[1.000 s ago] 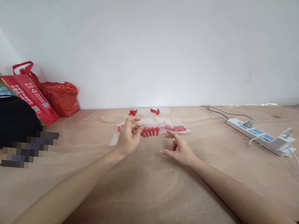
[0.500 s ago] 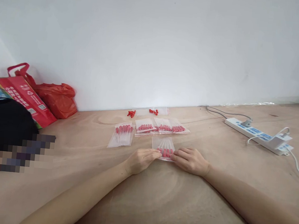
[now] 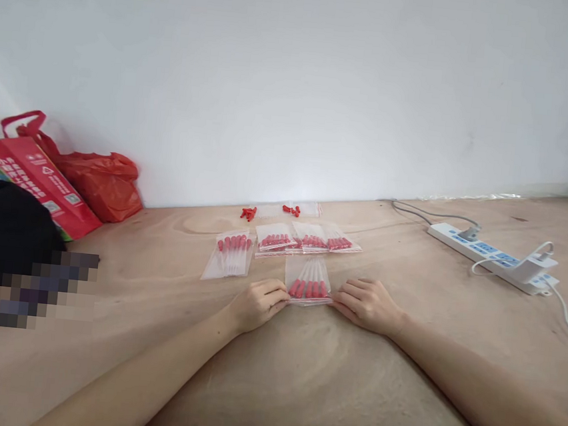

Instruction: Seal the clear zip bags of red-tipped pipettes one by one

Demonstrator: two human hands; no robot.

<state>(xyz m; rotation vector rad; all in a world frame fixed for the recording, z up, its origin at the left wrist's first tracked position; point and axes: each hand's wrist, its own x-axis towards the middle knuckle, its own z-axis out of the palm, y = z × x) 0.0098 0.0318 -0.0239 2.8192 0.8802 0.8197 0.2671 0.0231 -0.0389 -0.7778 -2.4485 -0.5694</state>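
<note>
A clear zip bag (image 3: 309, 282) holding several red-capped clear droppers lies flat on the wooden table. My left hand (image 3: 261, 304) pinches its near left corner. At the near right corner, my right hand (image 3: 365, 306) has its fingers closed on the bag's edge. To the left lies another bag of red-capped droppers (image 3: 230, 255), caps pointing away from me. Beyond my hands, several filled bags (image 3: 306, 240) overlap in a row.
Loose red caps (image 3: 248, 214) and a further bag with red caps (image 3: 304, 210) lie near the wall. A white power strip (image 3: 485, 256) with plugs and cables is at right. Red bags (image 3: 101, 182) and a black bag (image 3: 5, 233) stand at left.
My hands have moved apart, from the middle of the bag's near edge out to its corners. More of the red caps inside now shows. The view has shifted slightly.
</note>
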